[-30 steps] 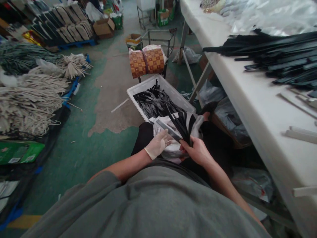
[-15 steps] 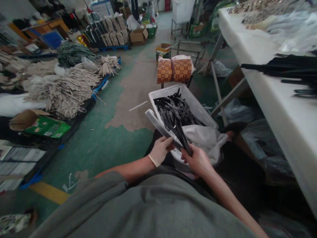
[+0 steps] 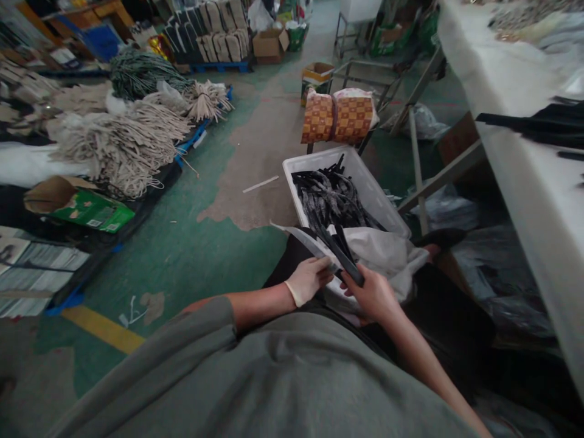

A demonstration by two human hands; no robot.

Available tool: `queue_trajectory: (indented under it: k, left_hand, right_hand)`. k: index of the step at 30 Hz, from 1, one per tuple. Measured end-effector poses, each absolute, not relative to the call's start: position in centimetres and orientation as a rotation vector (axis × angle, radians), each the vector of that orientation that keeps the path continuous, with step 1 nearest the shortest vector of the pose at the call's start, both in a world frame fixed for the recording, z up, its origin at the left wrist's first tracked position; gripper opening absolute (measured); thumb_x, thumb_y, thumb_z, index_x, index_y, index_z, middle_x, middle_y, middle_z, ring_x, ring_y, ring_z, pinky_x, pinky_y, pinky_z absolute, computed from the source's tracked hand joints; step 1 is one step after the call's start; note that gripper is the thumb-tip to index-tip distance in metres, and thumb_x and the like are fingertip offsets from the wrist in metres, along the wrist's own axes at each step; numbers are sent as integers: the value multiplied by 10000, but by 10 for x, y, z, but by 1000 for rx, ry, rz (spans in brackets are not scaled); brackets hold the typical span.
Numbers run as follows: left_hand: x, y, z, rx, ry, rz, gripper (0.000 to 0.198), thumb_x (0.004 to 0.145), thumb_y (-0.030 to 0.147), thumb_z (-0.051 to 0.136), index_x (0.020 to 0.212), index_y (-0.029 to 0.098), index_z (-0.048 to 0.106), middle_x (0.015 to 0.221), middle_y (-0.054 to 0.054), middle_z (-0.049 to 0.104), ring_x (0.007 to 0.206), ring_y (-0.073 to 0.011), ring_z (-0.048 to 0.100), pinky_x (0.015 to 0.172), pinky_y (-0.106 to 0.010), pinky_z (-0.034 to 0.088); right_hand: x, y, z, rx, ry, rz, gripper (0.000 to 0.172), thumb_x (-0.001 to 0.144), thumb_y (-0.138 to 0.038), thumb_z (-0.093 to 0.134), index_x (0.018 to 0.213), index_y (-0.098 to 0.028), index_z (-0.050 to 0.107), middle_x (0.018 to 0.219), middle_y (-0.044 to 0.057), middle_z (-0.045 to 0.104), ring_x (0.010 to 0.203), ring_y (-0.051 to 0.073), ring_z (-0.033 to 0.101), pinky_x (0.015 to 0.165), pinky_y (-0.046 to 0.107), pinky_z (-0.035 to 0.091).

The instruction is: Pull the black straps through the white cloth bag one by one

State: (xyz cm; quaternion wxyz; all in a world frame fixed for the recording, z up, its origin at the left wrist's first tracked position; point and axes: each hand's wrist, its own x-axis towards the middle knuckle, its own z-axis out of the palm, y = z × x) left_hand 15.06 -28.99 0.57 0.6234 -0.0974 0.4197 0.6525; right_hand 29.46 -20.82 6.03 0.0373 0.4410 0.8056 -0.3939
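My left hand (image 3: 309, 278), in a pale glove, is closed on a flat grey strip (image 3: 305, 238) that points up and to the left. My bare right hand (image 3: 371, 292) is closed round a bundle of black strips (image 3: 340, 252) held over my lap. Under both hands lies a crumpled white bag (image 3: 383, 252). Just beyond them a white bin (image 3: 362, 182) on the floor holds several more black strips.
A white table (image 3: 529, 176) with black strips on it runs along the right. A stool with a checkered cushion (image 3: 337, 115) stands behind the bin. Piles of pale cord bundles (image 3: 114, 146), cardboard boxes and pallets fill the left and far floor.
The view has swung left and down. The grey strip in my left hand has tilted lower and flatter, and both hands have shifted a little to the right in the picture.
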Motion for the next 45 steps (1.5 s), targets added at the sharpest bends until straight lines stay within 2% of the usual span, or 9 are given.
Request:
queue_trajectory:
  k: [4,9,17,23,30,37,41,43,45]
  left_hand:
    - [135,-288,8,-243,1018,1590,365,578,336,887,803,161,659,832,-24,687,710,-102,621,649,-211,458]
    - [155,-287,1,-205,962,1471,352,604,342,872,790,155,637,774,-22,667,682,-112,614,657,-230,447]
    - [133,-278,12,-248,1047,1553,202,717,275,796,829,167,667,823,-5,682,731,-91,613,686,-212,427]
    - [165,-281,12,-155,1009,1353,278,654,298,843,786,148,650,776,-21,674,674,-109,604,684,-240,436]
    - [145,-272,10,-157,1067,1452,242,693,255,821,819,153,642,803,-9,679,683,-93,615,668,-221,473]
    - [152,-270,14,-327,1057,1338,63,848,194,676,814,147,651,707,7,649,573,-75,590,587,-205,481]
    - [152,-272,22,-410,938,1215,111,915,219,593,885,130,652,688,-8,648,558,-84,603,578,-205,508]
    - [152,-275,25,-395,872,1190,135,931,241,571,927,132,650,723,-18,666,597,-94,629,612,-212,527]
    - [154,-279,24,-377,848,1164,125,929,239,574,921,138,647,745,-19,675,628,-101,645,636,-215,530]
  right_hand:
    - [318,-206,63,1316,2383,-1239,271,887,-416,496,713,-223,571,608,27,695,547,195,663,540,276,446]
    - [303,-212,63,1417,2422,-1094,214,873,-355,532,718,-214,577,611,26,694,560,185,658,532,262,413]
    - [326,-208,67,1429,2231,-1444,191,893,-343,519,777,-201,574,684,25,721,540,161,662,502,240,463]
    - [310,-208,58,1488,2340,-1356,166,879,-302,555,748,-200,560,634,15,700,529,141,655,494,212,445]
    - [332,-208,70,1560,2061,-1834,135,851,-293,597,767,-191,565,642,26,693,551,170,661,473,237,507]
    - [345,-215,72,1490,2159,-1922,193,816,-355,640,746,-183,586,586,9,649,478,148,597,455,244,465]
    - [353,-211,64,1389,2257,-2191,289,875,-415,561,928,-161,689,495,-25,556,436,116,490,473,249,426]
    - [353,-208,59,1447,2365,-2217,308,877,-390,554,1063,-183,686,619,-4,636,441,105,459,470,254,417]
    - [348,-206,55,1398,2510,-2156,305,842,-349,590,1102,-218,680,899,44,721,540,126,543,529,273,466]
